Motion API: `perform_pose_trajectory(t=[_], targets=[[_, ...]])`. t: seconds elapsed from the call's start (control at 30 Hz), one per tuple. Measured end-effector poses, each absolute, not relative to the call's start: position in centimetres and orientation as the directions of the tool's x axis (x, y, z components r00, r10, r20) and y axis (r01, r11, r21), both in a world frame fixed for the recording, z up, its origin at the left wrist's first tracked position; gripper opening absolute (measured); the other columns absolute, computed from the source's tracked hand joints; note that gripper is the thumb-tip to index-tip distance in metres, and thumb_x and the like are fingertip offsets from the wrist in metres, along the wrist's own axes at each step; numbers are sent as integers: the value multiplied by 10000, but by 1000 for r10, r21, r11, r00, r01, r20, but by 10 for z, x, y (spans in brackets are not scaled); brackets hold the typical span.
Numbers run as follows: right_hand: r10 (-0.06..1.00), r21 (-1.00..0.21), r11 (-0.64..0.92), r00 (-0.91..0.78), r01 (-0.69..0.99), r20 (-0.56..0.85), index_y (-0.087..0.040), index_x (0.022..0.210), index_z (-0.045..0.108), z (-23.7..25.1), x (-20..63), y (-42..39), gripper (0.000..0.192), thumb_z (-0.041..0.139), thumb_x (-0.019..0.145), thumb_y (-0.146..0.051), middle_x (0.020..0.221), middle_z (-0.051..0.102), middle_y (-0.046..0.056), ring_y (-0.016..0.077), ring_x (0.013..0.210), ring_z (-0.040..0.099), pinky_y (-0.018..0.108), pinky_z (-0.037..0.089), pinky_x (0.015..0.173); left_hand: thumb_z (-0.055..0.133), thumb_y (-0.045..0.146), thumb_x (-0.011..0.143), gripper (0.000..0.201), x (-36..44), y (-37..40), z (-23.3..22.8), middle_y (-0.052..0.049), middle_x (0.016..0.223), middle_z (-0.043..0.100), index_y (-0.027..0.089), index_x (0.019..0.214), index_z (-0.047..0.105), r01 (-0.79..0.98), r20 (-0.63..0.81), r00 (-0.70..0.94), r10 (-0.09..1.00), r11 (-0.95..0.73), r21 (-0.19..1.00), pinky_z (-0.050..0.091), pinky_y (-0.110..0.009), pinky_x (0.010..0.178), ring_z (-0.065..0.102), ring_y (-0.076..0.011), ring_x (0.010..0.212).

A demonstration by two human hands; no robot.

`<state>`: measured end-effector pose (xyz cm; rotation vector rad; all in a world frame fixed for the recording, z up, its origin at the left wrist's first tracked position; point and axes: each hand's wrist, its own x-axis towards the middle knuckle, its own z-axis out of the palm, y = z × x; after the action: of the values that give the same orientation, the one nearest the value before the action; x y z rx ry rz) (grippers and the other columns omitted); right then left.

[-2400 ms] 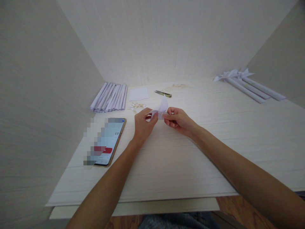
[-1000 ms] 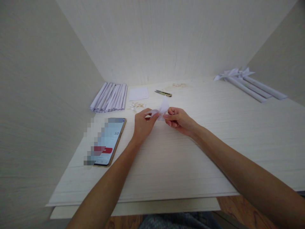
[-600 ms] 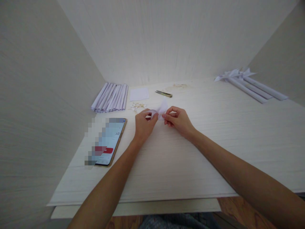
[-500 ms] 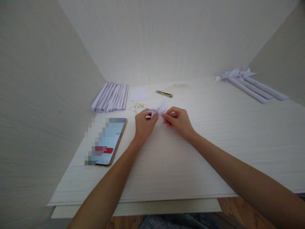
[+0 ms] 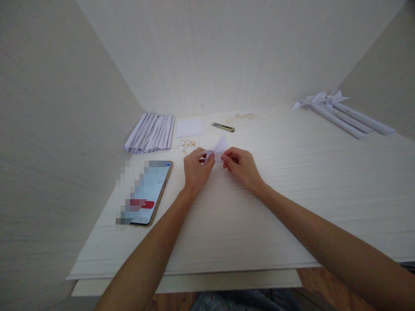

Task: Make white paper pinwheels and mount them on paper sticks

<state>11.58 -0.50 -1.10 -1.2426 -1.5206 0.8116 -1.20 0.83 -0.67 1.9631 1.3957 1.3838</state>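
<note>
A small sheet of white paper (image 5: 219, 147) is bent into curved flaps, one point sticking up, over the middle of the table. My left hand (image 5: 199, 169) is closed on its left side, thumb and fingers pinching a curled flap. From the right, my right hand (image 5: 239, 166) meets the paper with thumb and forefinger pinched at its centre. What sits in that pinch is too small to make out. Just behind my left hand lies a little heap of small pale bits (image 5: 188, 143).
Rolled paper tubes (image 5: 151, 133) lie bundled at the back left, beside a flat white paper square (image 5: 189, 128). Thread snips (image 5: 223, 127) lie behind the hands. A phone (image 5: 147, 192) rests at left. Paper pinwheels on rolled sticks (image 5: 337, 116) lie at the back right.
The right hand's fingers have drawn in a little tighter at the paper's centre. The paper has turned slightly in the left hand. The phone's displayed digits differ.
</note>
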Motion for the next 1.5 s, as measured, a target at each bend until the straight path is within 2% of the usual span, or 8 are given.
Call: perform_pose_trajectory(t=[0.17,0.83,0.93,1.1,1.23,1.5], targets=[[954,-882,276,0,382,299,-150,608,522,-11,116,-5,137,472,731,-185,483,511,-23,72,416,418,201,322,443,506,163,662,120,-11,7,-6,-5,628,571,137,598,604,503,490,38,871,-440,744,473,-182,520,534,-94,595],[942,-864,306,4,399,335,-163,614,522,-9,114,-10,132,481,729,-216,479,529,-22,83,415,450,202,338,445,516,171,636,100,-10,6,-6,4,590,568,149,570,588,523,485,-30,874,-400,753,475,-198,525,534,-98,569],[927,-821,337,-7,462,376,-168,621,516,-8,113,-13,126,485,731,-220,477,534,-22,87,416,461,204,341,452,515,174,636,99,-10,6,-7,1,591,570,147,577,589,542,499,-38,865,-402,738,471,-207,534,535,-100,563],[876,-671,422,-84,609,475,-169,647,507,-11,111,-17,137,460,763,-222,511,556,-6,93,438,478,204,324,468,526,186,637,94,-9,5,-9,-1,580,566,146,576,585,550,522,-50,851,-413,726,465,-219,546,536,-106,560],[842,-565,426,-80,707,534,-176,643,499,-15,110,-17,137,454,766,-216,510,549,-4,95,432,464,206,302,467,526,190,644,92,-8,3,-9,-4,594,579,149,589,588,561,515,-71,854,-392,729,462,-227,553,539,-109,566],[850,-575,393,-45,717,524,-181,635,509,-15,108,-19,131,457,752,-209,526,559,7,115,461,491,219,317,483,523,193,649,95,-5,1,-7,-4,599,580,148,599,590,526,477,-97,873,-362,769,474,-230,558,553,-111,573]])
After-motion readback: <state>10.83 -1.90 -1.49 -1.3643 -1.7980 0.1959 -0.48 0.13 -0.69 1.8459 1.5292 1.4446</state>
